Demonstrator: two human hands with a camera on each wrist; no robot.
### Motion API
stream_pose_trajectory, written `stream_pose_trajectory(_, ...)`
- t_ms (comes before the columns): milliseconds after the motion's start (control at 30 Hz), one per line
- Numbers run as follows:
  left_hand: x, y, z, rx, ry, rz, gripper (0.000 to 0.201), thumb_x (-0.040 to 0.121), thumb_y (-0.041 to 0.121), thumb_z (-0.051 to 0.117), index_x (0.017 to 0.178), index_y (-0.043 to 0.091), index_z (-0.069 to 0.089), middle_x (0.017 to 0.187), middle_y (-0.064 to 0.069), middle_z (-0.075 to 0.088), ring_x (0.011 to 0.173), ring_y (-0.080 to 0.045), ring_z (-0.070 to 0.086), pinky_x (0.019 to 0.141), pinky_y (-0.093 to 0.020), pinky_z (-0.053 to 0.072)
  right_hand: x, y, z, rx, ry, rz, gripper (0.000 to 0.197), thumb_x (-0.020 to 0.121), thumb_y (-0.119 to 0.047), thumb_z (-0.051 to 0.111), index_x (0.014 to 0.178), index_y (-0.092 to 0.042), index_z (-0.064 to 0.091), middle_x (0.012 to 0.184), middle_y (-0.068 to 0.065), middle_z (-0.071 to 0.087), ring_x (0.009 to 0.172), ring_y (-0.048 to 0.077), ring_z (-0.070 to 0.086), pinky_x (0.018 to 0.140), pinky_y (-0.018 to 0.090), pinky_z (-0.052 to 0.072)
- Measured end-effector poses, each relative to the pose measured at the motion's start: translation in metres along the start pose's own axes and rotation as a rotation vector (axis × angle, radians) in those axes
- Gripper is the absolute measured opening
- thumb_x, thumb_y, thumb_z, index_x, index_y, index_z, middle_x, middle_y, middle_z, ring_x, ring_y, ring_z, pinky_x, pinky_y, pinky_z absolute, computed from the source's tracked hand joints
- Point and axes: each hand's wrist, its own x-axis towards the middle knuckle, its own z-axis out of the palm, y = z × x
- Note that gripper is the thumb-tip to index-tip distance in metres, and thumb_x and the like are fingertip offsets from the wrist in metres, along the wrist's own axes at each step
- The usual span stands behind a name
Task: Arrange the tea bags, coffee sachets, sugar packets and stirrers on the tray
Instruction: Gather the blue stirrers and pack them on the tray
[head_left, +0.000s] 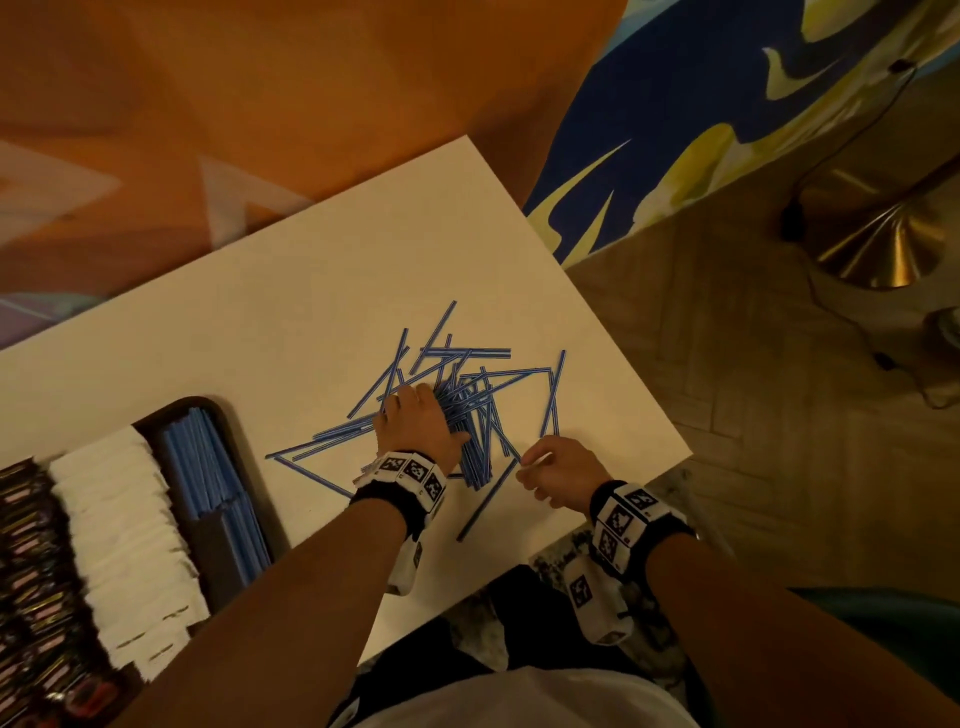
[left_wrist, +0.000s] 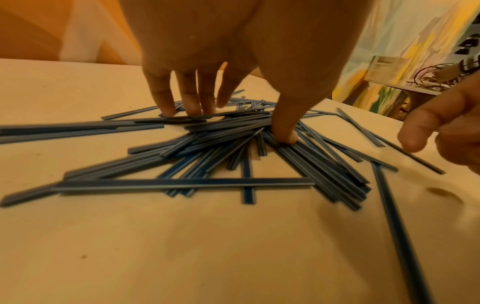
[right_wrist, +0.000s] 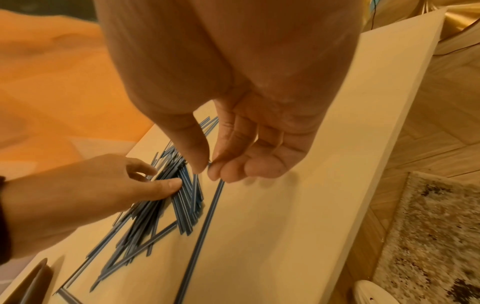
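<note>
Stirrers (head_left: 467, 410) lie in a loose blue heap at the centre of the bench (head_left: 291, 291), several strays fanned out around it toward the frame's right and lower middle. At the lower left of the head view the tray (head_left: 205, 410) already carries a neat row of blue stirrers along its right side, a band of white packets (head_left: 119, 540) beside them, and dark sachets (head_left: 31, 561) at the far left edge; which are tea, coffee or sugar I cannot tell. So most of the arranging looks done, and the heap on the bench is what is left to gather and lay in.

Left hand (head_left: 415, 426) is spread, fingers straight, fingertips (left_wrist: 189, 107) and thumb pressing down on the heap, holding nothing. Right hand (head_left: 558, 470), just right of the heap, has thumb and forefinger pinched together on the end of one stirrer (right_wrist: 202, 232), whose length runs down toward the bench's near edge.
</note>
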Motion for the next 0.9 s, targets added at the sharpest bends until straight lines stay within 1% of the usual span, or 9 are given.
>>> stream_pose_trajectory(67, 0.002, 0.006, -0.001, 0.001, -0.029, -0.048, 0.072, 0.086, 0.048, 0.063, 0.139, 0.01, 0.034, 0.142, -0.013, 0.039, 0.135, -0.033, 0.032, 0.108, -0.048, 0.031, 0.002, -0.003, 0.0, -0.009, -0.008, -0.011, 0.008, 0.084, -0.018, 0.069, 0.086, -0.019, 0.061, 0.086, 0.006, 0.068, 0.062, 0.013, 0.06, 0.05, 0.021, 0.046)
stream_pose_trajectory(200, 0.009, 0.01, -0.001, -0.125, -0.038, -0.151, 0.049, 0.086, 0.024, 0.064, 0.127, 0.008, 0.043, 0.129, -0.012, 0.052, 0.126, -0.032, 0.042, 0.103, -0.048, 0.036, 0.005, -0.009, -0.003, -0.021, -0.025, -0.021, 0.008, 0.084, -0.017, 0.068, 0.089, -0.018, 0.062, 0.088, 0.007, 0.068, 0.063, 0.013, 0.06, 0.051, 0.021, 0.046)
stream_pose_trajectory(333, 0.013, 0.009, -0.002, -0.186, -0.048, -0.199, 0.047, 0.087, 0.015, 0.058, 0.129, 0.004, 0.041, 0.132, -0.015, 0.049, 0.126, -0.034, 0.041, 0.102, -0.047, 0.038, 0.007, -0.013, -0.005, -0.041, -0.033, -0.016, 0.013, 0.084, -0.019, 0.069, 0.095, -0.015, 0.063, 0.088, 0.006, 0.069, 0.065, 0.013, 0.061, 0.053, 0.022, 0.047)
stream_pose_trajectory(433, 0.014, 0.006, -0.002, -0.205, -0.045, -0.19, 0.045, 0.088, 0.01, 0.056, 0.129, 0.002, 0.041, 0.133, -0.017, 0.047, 0.126, -0.034, 0.041, 0.101, -0.045, 0.041, 0.007, -0.016, -0.008, -0.051, -0.039, -0.023, 0.015, 0.085, -0.019, 0.069, 0.099, -0.014, 0.064, 0.089, 0.005, 0.069, 0.067, 0.014, 0.061, 0.055, 0.022, 0.048)
stream_pose_trajectory(600, 0.015, -0.005, -0.003, -0.226, -0.047, -0.116, 0.041, 0.092, 0.007, 0.051, 0.132, -0.001, 0.04, 0.137, -0.02, 0.037, 0.124, -0.035, 0.04, 0.102, -0.042, 0.037, 0.009, -0.019, -0.01, -0.062, -0.057, -0.025, 0.015, 0.085, -0.018, 0.068, 0.098, -0.015, 0.063, 0.085, 0.003, 0.067, 0.068, 0.014, 0.061, 0.057, 0.023, 0.048)
stream_pose_trajectory(700, 0.014, -0.013, -0.006, -0.31, -0.038, -0.106, 0.033, 0.09, 0.002, 0.05, 0.123, -0.001, 0.045, 0.129, -0.02, 0.045, 0.116, -0.035, 0.046, 0.098, -0.044, 0.04, 0.01, -0.023, -0.01, -0.053, -0.061, -0.026, 0.012, 0.085, -0.016, 0.068, 0.096, -0.015, 0.063, 0.083, 0.003, 0.067, 0.066, 0.014, 0.06, 0.055, 0.023, 0.048)
stream_pose_trajectory(800, 0.012, -0.02, -0.014, -0.438, -0.007, -0.089, 0.021, 0.094, 0.006, 0.046, 0.115, 0.0, 0.046, 0.114, -0.015, 0.056, 0.103, -0.034, 0.054, 0.086, -0.041, 0.044, 0.009, -0.032, -0.008, -0.046, -0.066, -0.043, 0.009, 0.084, -0.013, 0.066, 0.092, -0.016, 0.063, 0.081, 0.004, 0.068, 0.065, 0.014, 0.059, 0.055, 0.024, 0.047)
stream_pose_trajectory(867, 0.008, -0.024, -0.024, -0.552, 0.036, -0.077, 0.014, 0.1, 0.012, 0.039, 0.109, 0.005, 0.046, 0.098, -0.011, 0.056, 0.089, -0.032, 0.056, 0.069, -0.034, 0.043, 0.007, -0.045, -0.007, -0.033, -0.072, -0.086, 0.008, 0.084, -0.009, 0.063, 0.087, -0.016, 0.063, 0.081, 0.006, 0.068, 0.064, 0.015, 0.059, 0.058, 0.027, 0.05)
stream_pose_trajectory(900, 0.006, -0.026, -0.029, -0.611, 0.057, -0.059, 0.011, 0.102, 0.017, 0.037, 0.104, 0.009, 0.044, 0.092, -0.012, 0.057, 0.081, -0.032, 0.056, 0.063, -0.034, 0.043, 0.006, -0.053, -0.007, -0.029, -0.057, -0.137, 0.009, 0.084, -0.009, 0.062, 0.085, -0.017, 0.063, 0.082, 0.006, 0.069, 0.067, 0.017, 0.061, 0.063, 0.03, 0.053)
